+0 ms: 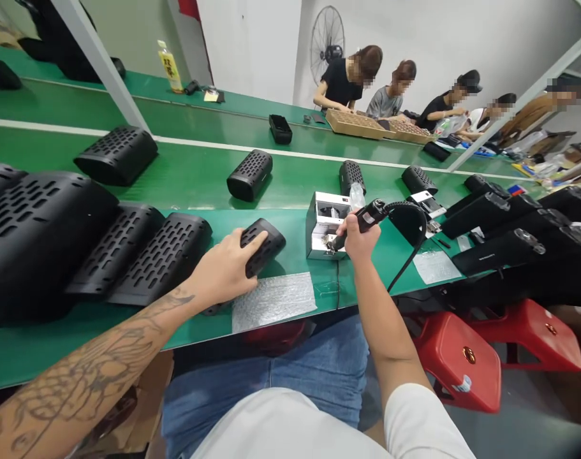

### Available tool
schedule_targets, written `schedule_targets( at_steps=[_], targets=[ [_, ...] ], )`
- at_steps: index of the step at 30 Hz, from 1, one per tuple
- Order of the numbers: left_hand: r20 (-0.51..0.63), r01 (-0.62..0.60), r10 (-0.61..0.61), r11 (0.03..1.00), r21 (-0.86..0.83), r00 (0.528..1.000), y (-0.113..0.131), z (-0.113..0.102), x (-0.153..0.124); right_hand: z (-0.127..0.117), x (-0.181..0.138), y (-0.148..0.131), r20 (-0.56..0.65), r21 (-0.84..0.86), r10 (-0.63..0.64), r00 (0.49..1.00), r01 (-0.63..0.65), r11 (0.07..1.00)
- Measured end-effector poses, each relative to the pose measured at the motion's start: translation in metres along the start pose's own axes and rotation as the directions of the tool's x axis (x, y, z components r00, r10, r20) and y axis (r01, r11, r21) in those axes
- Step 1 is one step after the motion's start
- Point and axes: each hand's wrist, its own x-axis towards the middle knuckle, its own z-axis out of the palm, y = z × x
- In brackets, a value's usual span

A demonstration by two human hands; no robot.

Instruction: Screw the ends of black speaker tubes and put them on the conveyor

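Observation:
My left hand (226, 264) is wrapped round a black speaker-like housing (270, 245) with slotted holes, holding it tilted just above the green bench. A silvery bubble-wrap sheet (275, 303) lies under and beside it. In my right hand (361, 241) is a black electric screwdriver (370, 213) with a thick cable. Its tip points down to the left, at the front tray of a small white-and-grey box (315, 233) that looks like a screw feeder. Whether the tip touches anything there I cannot tell.
Large perforated black housings (161, 261) crowd the left. More housings (250, 175) sit spaced along the green conveyor (194, 175), and black cylinders (498, 252) stand at right. Red stools (462, 357) are at lower right. Across the line, several people work beside cardboard trays (354, 124).

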Motion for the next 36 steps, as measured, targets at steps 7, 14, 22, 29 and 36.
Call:
schedule_targets(
  at_steps=[7,14,22,29,36],
  targets=[
    [0.071,-0.415,0.43,0.896,-0.157,0.9,0.04,0.029,-0.021,-0.005,-0.026,-0.039,0.043,0.15,-0.005,0.999,-0.002,0.989],
    [0.208,-0.226,0.22,0.974,0.005,0.953,0.035,0.012,-0.052,-0.01,-0.094,-0.107,0.323,0.44,-0.139,0.936,-0.019,0.898],
    [0.265,-0.165,0.155,0.986,0.017,0.952,0.026,0.015,-0.063,0.008,-0.104,-0.09,0.37,0.388,-0.118,0.921,-0.038,0.921],
    [0.268,-0.156,0.155,0.988,-0.016,0.951,0.026,0.013,-0.06,0.014,-0.105,-0.088,0.451,0.381,-0.091,0.888,-0.099,0.919],
    [0.277,-0.171,0.166,0.985,-0.004,0.947,0.028,0.01,-0.061,0.019,-0.104,-0.087,0.578,0.39,-0.132,0.805,-0.131,0.911]
  ],
)
